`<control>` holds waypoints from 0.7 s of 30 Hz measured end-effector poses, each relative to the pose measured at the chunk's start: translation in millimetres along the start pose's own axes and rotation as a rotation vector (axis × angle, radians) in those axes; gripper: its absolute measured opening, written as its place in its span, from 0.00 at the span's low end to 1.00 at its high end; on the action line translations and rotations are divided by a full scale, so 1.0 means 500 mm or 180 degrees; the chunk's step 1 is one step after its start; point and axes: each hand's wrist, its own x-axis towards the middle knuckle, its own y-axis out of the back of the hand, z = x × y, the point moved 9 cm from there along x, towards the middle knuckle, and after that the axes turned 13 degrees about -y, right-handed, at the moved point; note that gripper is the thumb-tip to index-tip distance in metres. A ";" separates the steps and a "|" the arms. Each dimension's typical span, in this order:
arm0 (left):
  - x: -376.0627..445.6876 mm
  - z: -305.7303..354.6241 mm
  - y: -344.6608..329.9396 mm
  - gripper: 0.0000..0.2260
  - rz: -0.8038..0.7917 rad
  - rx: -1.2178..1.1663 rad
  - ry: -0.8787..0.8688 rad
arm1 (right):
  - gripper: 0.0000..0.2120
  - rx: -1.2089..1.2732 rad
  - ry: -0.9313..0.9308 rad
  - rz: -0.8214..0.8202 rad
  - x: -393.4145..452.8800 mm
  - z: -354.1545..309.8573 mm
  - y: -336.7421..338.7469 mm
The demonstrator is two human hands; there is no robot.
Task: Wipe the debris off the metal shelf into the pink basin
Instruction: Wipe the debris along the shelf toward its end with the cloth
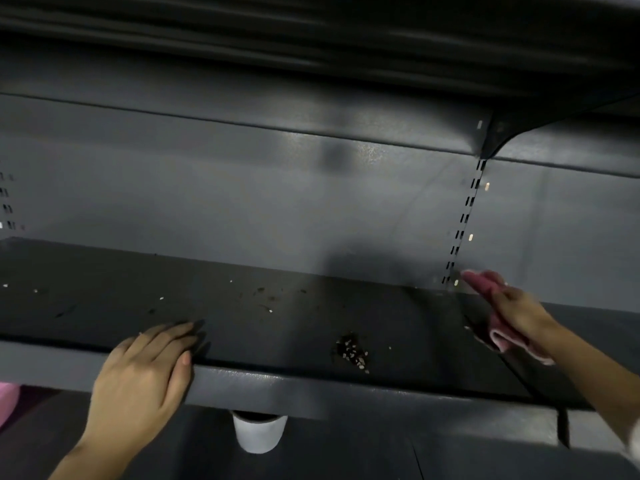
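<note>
A dark grey metal shelf [294,317] runs across the view. A small heap of debris [353,351] lies near its front edge, right of centre, and scattered crumbs [263,299] dot the shelf further left. My right hand [516,313] grips a pink cloth [485,285] at the shelf's back right corner, by the slotted upright. My left hand [149,368] rests flat on the shelf's front edge with its fingers straight. A pink basin [7,400] shows only as a sliver at the far left, below the shelf.
A white paper cup [258,433] stands below the shelf's front lip on a lower surface. Another shelf [311,32] hangs overhead. The grey back panel [242,188] closes off the rear, with a slotted upright [464,220] at the right.
</note>
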 end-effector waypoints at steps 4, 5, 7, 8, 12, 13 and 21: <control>0.005 0.008 0.001 0.27 0.0276 -0.0132 -0.0204 | 0.20 -0.1136 -0.0364 -0.0072 0.060 0.064 -0.053; 0.005 0.008 -0.001 0.29 0.0293 -0.0173 -0.0233 | 0.21 -0.1451 -0.0248 0.0079 0.073 0.055 -0.062; 0.006 -0.001 -0.010 0.29 0.0263 -0.0284 -0.0238 | 0.19 -0.1462 -0.0076 -0.0041 0.081 0.018 -0.102; 0.003 -0.006 -0.016 0.29 0.0253 -0.0303 -0.0237 | 0.18 -0.1466 -0.0023 -0.0147 0.077 -0.005 -0.130; -0.007 -0.027 -0.038 0.27 0.0310 -0.0343 -0.0125 | 0.18 -0.1690 0.0493 -0.0497 0.071 -0.107 -0.272; -0.008 -0.029 -0.040 0.27 0.0309 -0.0345 -0.0123 | 0.18 -0.1729 0.0608 -0.0528 0.065 -0.127 -0.302; 0.001 -0.007 -0.022 0.29 0.0191 -0.0329 -0.0377 | 0.11 -0.0880 0.1306 -0.0376 -0.025 -0.218 -0.358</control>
